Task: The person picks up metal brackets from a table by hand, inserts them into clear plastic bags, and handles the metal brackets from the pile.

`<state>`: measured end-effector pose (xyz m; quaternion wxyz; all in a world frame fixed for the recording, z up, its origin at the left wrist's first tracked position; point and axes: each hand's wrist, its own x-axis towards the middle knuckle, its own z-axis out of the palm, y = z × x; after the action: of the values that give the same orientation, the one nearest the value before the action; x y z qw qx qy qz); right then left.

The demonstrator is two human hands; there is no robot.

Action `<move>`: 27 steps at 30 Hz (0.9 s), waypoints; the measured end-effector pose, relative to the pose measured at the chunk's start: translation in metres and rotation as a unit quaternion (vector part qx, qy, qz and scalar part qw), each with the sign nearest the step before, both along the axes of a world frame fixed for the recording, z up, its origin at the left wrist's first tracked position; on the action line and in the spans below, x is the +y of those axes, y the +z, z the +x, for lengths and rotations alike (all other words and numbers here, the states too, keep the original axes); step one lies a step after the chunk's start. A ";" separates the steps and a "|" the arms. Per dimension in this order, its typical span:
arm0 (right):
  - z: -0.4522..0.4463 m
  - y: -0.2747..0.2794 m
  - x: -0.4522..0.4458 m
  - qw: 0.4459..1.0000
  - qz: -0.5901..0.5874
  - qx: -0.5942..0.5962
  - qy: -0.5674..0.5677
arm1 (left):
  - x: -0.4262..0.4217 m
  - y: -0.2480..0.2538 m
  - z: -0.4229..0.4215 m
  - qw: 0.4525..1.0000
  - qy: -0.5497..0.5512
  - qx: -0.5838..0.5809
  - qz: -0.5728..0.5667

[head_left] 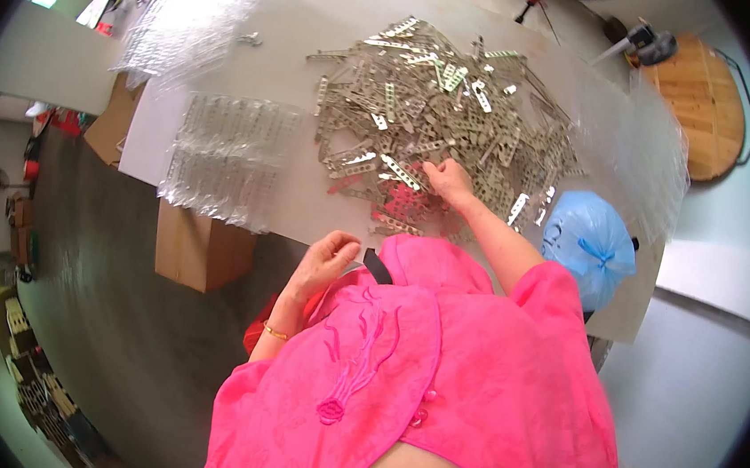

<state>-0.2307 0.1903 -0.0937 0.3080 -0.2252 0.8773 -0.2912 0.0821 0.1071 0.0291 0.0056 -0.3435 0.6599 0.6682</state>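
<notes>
A large pile of flat metal strips with holes (457, 107) spreads over the white table. My right hand (447, 180) is at the pile's near edge, its fingers pinched together at the metal pieces; what they hold, if anything, is too small to make out. Beside the fingertips lies a shiny strip (400, 172), and below them some pieces look reddish (403, 199). My left hand (332, 257) is in front of the table's near edge, left of the pile, with its fingers curled; whether something is in them is hidden.
Clear plastic trays (225, 160) lie left of the pile, with more clear plastic (188, 22) behind. A tied blue bag (589, 251) sits at the right, near clear plastic sheeting (637, 141). A cardboard box (200, 250) stands below the table (295, 174).
</notes>
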 end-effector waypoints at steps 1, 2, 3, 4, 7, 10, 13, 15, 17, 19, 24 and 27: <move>0.000 0.000 -0.004 0.999 0.035 0.013 0.006 | 0.002 0.028 -0.003 0.999 -0.015 0.014 0.041; 0.001 -0.002 -0.008 0.997 0.070 0.026 0.012 | 0.004 0.052 -0.003 0.996 -0.028 0.027 0.084; 0.001 -0.008 -0.010 0.998 0.063 0.027 0.005 | 0.004 0.068 -0.002 0.993 -0.079 0.040 0.082; 0.000 -0.014 -0.012 0.998 0.057 0.028 -0.003 | 0.003 0.076 -0.001 0.987 -0.131 0.052 0.081; 0.003 -0.018 -0.014 0.996 0.042 -0.043 -0.061 | -0.007 0.077 0.003 0.968 -0.202 0.120 0.086; 0.000 -0.029 -0.014 0.996 0.058 0.017 -0.062 | -0.020 0.083 0.007 0.964 -0.240 0.092 0.075; 0.007 -0.020 -0.010 0.994 0.044 -0.004 -0.105 | -0.035 0.085 0.010 0.956 -0.251 0.107 0.111; 0.013 -0.021 -0.006 0.995 -0.001 0.005 -0.101 | -0.051 0.099 0.009 0.945 -0.320 0.058 0.039; 0.025 0.000 -0.002 0.993 -0.043 0.017 -0.110 | -0.064 0.087 0.011 0.937 -0.344 0.059 0.020; 0.049 0.045 -0.005 0.973 -0.162 -0.109 -0.127 | -0.073 0.074 0.009 0.923 -0.379 0.065 0.006; 0.100 0.149 -0.002 0.928 -0.254 -0.246 -0.120 | -0.096 0.064 -0.005 0.951 -0.306 0.031 0.028; 0.133 0.183 0.003 0.946 -0.298 -0.103 -0.079 | -0.110 0.059 -0.021 0.960 -0.207 0.088 0.164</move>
<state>-0.0976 0.1930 0.0895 0.2916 -0.2051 0.7288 -0.5846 0.0615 -0.0030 0.0878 0.1420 -0.1335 0.5959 0.7791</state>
